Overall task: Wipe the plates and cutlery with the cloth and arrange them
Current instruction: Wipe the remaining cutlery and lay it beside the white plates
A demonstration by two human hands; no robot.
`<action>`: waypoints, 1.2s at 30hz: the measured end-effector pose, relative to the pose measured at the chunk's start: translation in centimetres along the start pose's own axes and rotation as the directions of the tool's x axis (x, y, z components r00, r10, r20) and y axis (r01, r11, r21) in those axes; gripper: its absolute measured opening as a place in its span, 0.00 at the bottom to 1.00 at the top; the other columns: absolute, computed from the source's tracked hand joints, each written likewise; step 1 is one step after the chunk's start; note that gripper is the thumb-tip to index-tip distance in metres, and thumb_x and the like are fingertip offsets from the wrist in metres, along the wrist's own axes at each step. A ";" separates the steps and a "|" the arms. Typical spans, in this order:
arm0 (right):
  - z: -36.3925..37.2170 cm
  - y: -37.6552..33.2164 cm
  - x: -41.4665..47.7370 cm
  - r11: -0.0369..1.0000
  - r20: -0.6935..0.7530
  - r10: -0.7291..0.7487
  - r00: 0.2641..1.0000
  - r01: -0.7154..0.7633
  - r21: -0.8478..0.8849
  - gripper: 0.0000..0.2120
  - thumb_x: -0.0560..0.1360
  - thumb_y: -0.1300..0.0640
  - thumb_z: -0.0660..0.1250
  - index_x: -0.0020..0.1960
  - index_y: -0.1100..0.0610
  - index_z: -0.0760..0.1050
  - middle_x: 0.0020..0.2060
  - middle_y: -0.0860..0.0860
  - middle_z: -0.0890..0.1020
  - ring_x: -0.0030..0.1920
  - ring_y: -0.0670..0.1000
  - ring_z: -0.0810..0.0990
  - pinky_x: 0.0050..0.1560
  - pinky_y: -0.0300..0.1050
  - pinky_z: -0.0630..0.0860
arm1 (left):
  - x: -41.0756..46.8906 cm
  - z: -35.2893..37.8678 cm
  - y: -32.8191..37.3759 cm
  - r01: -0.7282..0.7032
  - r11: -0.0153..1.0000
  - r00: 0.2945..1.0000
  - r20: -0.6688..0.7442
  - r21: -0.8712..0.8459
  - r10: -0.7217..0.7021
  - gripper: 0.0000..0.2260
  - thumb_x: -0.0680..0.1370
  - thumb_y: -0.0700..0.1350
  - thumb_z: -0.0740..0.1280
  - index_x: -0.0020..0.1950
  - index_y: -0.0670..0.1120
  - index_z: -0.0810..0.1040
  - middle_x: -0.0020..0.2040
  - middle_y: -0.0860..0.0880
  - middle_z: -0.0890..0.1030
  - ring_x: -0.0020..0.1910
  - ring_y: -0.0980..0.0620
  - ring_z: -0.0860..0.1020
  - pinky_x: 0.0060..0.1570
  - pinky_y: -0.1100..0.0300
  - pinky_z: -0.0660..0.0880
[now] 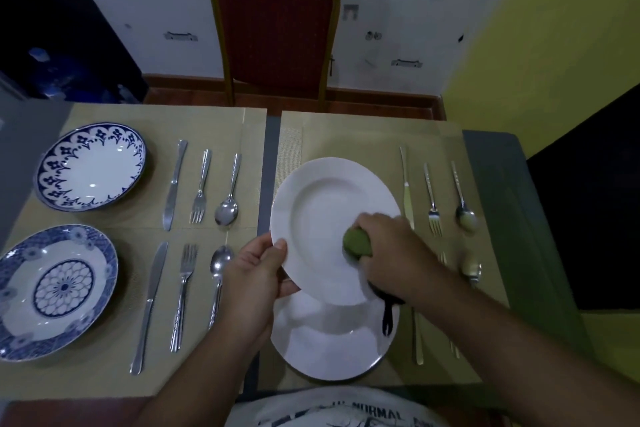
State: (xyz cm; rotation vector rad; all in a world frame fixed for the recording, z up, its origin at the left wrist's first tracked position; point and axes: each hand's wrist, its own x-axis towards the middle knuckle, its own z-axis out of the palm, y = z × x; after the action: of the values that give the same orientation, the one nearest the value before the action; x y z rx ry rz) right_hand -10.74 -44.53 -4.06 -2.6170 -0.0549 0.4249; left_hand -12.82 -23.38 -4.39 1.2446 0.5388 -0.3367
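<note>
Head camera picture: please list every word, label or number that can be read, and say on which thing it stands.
"NORMAL" on the person's white shirt, at the bottom edge.
More print beside and below that word on the shirt is cut off and blurred: not readable.
The wallpaper carries only small drawings, no readable words.
The plates and cutlery show no text.

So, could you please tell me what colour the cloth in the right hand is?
Green: the cloth bunched in the right hand, seen in the head view.
</note>
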 end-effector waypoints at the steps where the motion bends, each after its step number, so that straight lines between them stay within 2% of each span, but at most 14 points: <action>1: 0.5 -0.3 -0.4 0.998 0.072 -0.002 0.997 -0.003 0.070 0.16 0.64 0.59 0.65 0.50 0.48 0.72 0.48 0.49 0.76 0.51 0.55 0.73 0.49 0.50 0.74 | 0.4 0.2 0.2 0.004 1.000 1.000 -0.010 0.003 -0.004 0.10 0.82 0.39 0.63 0.58 0.43 0.82 0.50 0.39 0.86 0.47 0.38 0.85 0.51 0.41 0.80; 3: 0.9 -1.2 -0.2 0.974 0.167 -0.060 0.984 0.021 0.226 0.16 0.64 0.58 0.65 0.50 0.45 0.73 0.48 0.46 0.78 0.49 0.51 0.76 0.50 0.50 0.77 | 1.5 0.4 0.5 0.017 1.000 1.000 -0.015 0.020 -0.017 0.09 0.82 0.39 0.63 0.58 0.43 0.82 0.51 0.39 0.86 0.49 0.38 0.85 0.52 0.40 0.80; 5: 0.3 -1.8 0.9 0.948 0.150 -0.083 0.985 0.032 0.315 0.17 0.66 0.60 0.65 0.51 0.45 0.76 0.48 0.44 0.80 0.49 0.47 0.78 0.50 0.48 0.78 | 3.0 0.8 0.9 0.030 0.999 0.999 -0.022 0.015 -0.030 0.09 0.82 0.40 0.63 0.58 0.43 0.82 0.52 0.39 0.86 0.50 0.38 0.84 0.51 0.42 0.80; 8: -1.5 -1.5 3.2 0.941 -0.032 -0.041 0.999 0.049 0.334 0.18 0.64 0.61 0.65 0.51 0.46 0.78 0.47 0.44 0.82 0.48 0.46 0.79 0.49 0.43 0.77 | 5.7 1.7 2.2 0.052 0.997 0.998 -0.044 -0.060 -0.054 0.09 0.83 0.39 0.62 0.57 0.42 0.81 0.53 0.40 0.85 0.52 0.41 0.84 0.50 0.44 0.81; 12: -2.8 0.7 6.8 0.967 -0.252 -0.002 0.968 0.066 0.247 0.21 0.63 0.63 0.66 0.52 0.47 0.79 0.47 0.45 0.81 0.49 0.49 0.77 0.49 0.40 0.75 | 9.5 3.3 3.7 0.088 0.986 0.991 -0.083 -0.144 -0.101 0.09 0.84 0.39 0.60 0.59 0.42 0.79 0.52 0.43 0.85 0.43 0.48 0.87 0.38 0.52 0.83; 16: -2.3 2.7 9.2 0.967 -0.286 0.050 0.957 0.025 0.253 0.21 0.65 0.64 0.65 0.53 0.45 0.78 0.47 0.44 0.81 0.51 0.52 0.77 0.51 0.50 0.78 | 12.7 3.8 3.5 0.173 0.969 0.974 -0.119 -0.175 -0.195 0.09 0.84 0.42 0.60 0.60 0.47 0.78 0.53 0.46 0.85 0.47 0.46 0.86 0.53 0.43 0.82; 18: -1.8 3.3 9.6 0.967 -0.296 0.043 0.954 0.035 0.253 0.20 0.65 0.64 0.64 0.52 0.46 0.79 0.47 0.44 0.81 0.50 0.53 0.77 0.50 0.51 0.78 | 13.9 4.1 3.0 0.210 0.956 0.964 -0.117 -0.205 -0.237 0.09 0.84 0.41 0.59 0.60 0.48 0.77 0.53 0.46 0.84 0.50 0.45 0.84 0.55 0.44 0.80; 20: -1.3 3.4 9.8 0.968 -0.302 0.041 0.952 0.037 0.248 0.20 0.65 0.63 0.63 0.52 0.47 0.79 0.46 0.45 0.81 0.50 0.54 0.77 0.49 0.51 0.78 | 14.6 4.3 2.5 0.235 0.947 0.957 -0.116 -0.219 -0.264 0.09 0.85 0.42 0.58 0.59 0.47 0.77 0.51 0.46 0.83 0.48 0.47 0.83 0.48 0.47 0.82; 22: -0.7 3.7 10.0 0.970 -0.306 0.039 0.951 0.037 0.239 0.20 0.64 0.63 0.61 0.51 0.47 0.79 0.46 0.46 0.81 0.50 0.54 0.77 0.50 0.51 0.77 | 14.7 4.4 2.1 0.253 0.942 0.951 -0.123 -0.218 -0.284 0.10 0.85 0.42 0.57 0.61 0.44 0.76 0.46 0.46 0.80 0.38 0.50 0.78 0.32 0.55 0.80; 23: -0.4 3.8 10.0 0.972 -0.303 0.043 0.952 0.030 0.232 0.21 0.64 0.64 0.61 0.51 0.47 0.79 0.46 0.46 0.81 0.50 0.54 0.77 0.50 0.51 0.77 | 14.8 4.4 2.0 0.261 0.941 0.948 -0.129 -0.217 -0.293 0.11 0.84 0.42 0.58 0.63 0.43 0.76 0.45 0.46 0.79 0.36 0.51 0.77 0.30 0.57 0.79; 25: 0.2 4.1 9.8 0.974 -0.293 0.047 0.955 0.021 0.225 0.22 0.64 0.65 0.61 0.52 0.46 0.79 0.47 0.45 0.81 0.51 0.54 0.77 0.51 0.51 0.77 | 14.8 4.3 2.0 0.284 0.930 0.943 -0.107 -0.234 -0.314 0.13 0.84 0.43 0.60 0.66 0.41 0.75 0.52 0.45 0.82 0.46 0.49 0.81 0.43 0.52 0.82; 28: 0.6 4.4 9.4 0.976 -0.295 0.039 0.955 0.027 0.216 0.23 0.63 0.66 0.62 0.53 0.47 0.79 0.48 0.45 0.81 0.51 0.54 0.77 0.52 0.50 0.76 | 14.4 3.7 2.3 0.308 0.911 0.940 -0.057 -0.275 -0.335 0.16 0.83 0.48 0.61 0.68 0.42 0.75 0.60 0.43 0.82 0.59 0.44 0.81 0.63 0.46 0.76; 31: 0.5 4.3 8.9 0.975 -0.315 0.033 0.948 0.039 0.220 0.23 0.63 0.67 0.62 0.52 0.48 0.80 0.46 0.46 0.81 0.49 0.53 0.77 0.50 0.49 0.77 | 13.4 2.8 2.6 0.329 0.860 0.926 -0.046 -0.390 -0.375 0.21 0.84 0.54 0.57 0.68 0.39 0.72 0.58 0.42 0.81 0.64 0.42 0.77 0.70 0.45 0.69; 36: 0.0 4.3 7.3 0.963 -0.354 -0.004 0.935 0.098 0.250 0.21 0.63 0.61 0.58 0.51 0.49 0.80 0.45 0.44 0.82 0.47 0.50 0.78 0.47 0.48 0.77 | 10.2 1.6 2.6 0.340 0.819 0.922 -0.010 -0.463 -0.388 0.23 0.84 0.56 0.55 0.68 0.38 0.71 0.61 0.39 0.80 0.67 0.40 0.75 0.72 0.44 0.66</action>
State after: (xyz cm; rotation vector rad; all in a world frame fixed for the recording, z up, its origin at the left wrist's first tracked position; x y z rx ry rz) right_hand -3.99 -47.54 -8.20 -2.3799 0.0491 -0.0578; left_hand -2.67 -23.65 -7.67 0.6987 0.8976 -0.4393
